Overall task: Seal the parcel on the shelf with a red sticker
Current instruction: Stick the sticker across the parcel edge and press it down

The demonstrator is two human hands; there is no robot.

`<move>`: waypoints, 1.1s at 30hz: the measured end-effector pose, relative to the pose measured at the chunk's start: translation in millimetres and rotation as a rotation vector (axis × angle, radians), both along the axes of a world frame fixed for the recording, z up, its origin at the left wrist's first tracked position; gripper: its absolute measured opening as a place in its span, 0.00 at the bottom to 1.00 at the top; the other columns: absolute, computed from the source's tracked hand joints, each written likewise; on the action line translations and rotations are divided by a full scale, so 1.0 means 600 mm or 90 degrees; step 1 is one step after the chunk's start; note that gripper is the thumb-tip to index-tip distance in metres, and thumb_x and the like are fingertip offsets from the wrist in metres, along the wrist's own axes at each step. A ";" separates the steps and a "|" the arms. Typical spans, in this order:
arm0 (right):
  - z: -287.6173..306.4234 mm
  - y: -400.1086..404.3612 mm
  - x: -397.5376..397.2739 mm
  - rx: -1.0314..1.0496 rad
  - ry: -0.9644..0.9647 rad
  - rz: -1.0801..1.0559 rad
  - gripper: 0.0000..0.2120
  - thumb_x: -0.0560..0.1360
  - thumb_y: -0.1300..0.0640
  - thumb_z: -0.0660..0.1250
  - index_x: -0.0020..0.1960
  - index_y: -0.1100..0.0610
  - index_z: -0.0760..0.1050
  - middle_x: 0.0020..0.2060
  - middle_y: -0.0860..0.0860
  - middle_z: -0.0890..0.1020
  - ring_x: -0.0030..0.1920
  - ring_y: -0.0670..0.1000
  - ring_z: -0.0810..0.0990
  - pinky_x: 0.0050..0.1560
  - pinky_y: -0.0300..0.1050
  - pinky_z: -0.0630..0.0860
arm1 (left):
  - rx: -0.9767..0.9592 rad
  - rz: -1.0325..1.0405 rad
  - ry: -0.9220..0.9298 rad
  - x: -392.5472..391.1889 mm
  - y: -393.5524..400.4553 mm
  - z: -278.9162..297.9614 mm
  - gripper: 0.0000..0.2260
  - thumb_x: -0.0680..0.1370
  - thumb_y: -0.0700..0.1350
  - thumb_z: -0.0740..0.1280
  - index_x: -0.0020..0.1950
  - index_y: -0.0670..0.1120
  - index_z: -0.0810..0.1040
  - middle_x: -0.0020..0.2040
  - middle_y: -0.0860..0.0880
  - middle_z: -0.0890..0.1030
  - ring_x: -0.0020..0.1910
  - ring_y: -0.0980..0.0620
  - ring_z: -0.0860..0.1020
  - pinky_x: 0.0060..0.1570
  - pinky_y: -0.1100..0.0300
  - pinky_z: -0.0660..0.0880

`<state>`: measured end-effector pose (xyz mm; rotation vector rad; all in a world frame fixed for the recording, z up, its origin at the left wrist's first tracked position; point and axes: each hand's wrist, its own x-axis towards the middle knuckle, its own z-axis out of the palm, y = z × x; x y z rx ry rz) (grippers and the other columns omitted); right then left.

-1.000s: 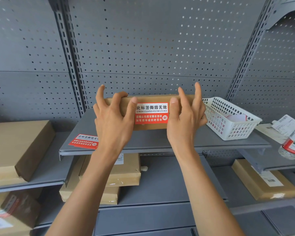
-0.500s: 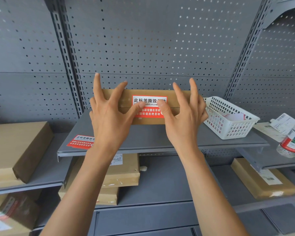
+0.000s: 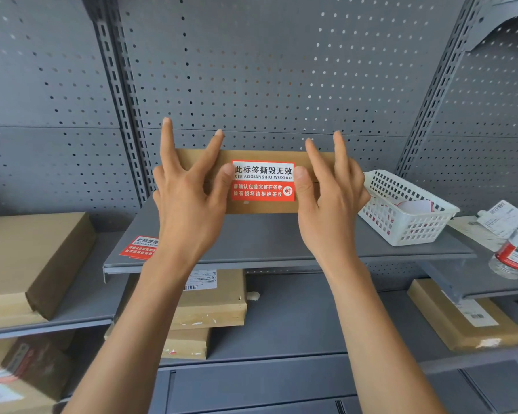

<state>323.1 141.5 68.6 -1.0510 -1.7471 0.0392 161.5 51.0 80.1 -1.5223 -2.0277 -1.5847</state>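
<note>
Parcel [image 3: 260, 180] wears red sticker [image 3: 263, 181] — "CIBIAOQIANSIHUIWUXIAO"; left hand [image 3: 189, 198], right hand [image 3: 329, 201] splayed, thumbs pressing its ends.

Single head cam, wide-angle, faces fwd at shelf [image 3: 281, 249] front, close range.

Left hand [image 3: 189, 201] and right hand [image 3: 329, 204] raised, fingers splayed, thumbs pressing inward.

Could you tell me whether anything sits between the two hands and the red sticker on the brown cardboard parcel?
Nothing visible does. The left hand and right hand flank the red and white sticker on the brown cardboard parcel, thumbs at its side edges. The white plastic basket stands apart, to the right.
</note>
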 end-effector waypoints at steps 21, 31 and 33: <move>0.000 0.015 0.025 -0.046 -0.092 0.082 0.30 0.79 0.38 0.59 0.79 0.44 0.60 0.83 0.47 0.51 0.77 0.61 0.56 0.71 0.65 0.55 | -0.007 -0.063 0.081 -0.037 -0.010 0.001 0.32 0.76 0.56 0.74 0.78 0.59 0.67 0.85 0.50 0.46 0.78 0.47 0.57 0.72 0.54 0.55; 0.004 -0.007 0.010 -0.099 -0.113 0.079 0.45 0.70 0.29 0.67 0.80 0.40 0.53 0.83 0.45 0.45 0.80 0.59 0.48 0.74 0.61 0.48 | -0.020 -0.022 0.063 -0.022 -0.011 0.000 0.45 0.64 0.69 0.73 0.79 0.62 0.64 0.85 0.52 0.44 0.79 0.47 0.57 0.68 0.51 0.57; 0.002 -0.004 0.012 -0.112 -0.099 0.100 0.43 0.71 0.32 0.68 0.80 0.40 0.55 0.83 0.45 0.45 0.80 0.58 0.48 0.74 0.62 0.48 | -0.020 -0.033 0.059 -0.026 -0.012 0.000 0.43 0.65 0.67 0.73 0.79 0.62 0.65 0.85 0.53 0.44 0.78 0.50 0.57 0.69 0.51 0.57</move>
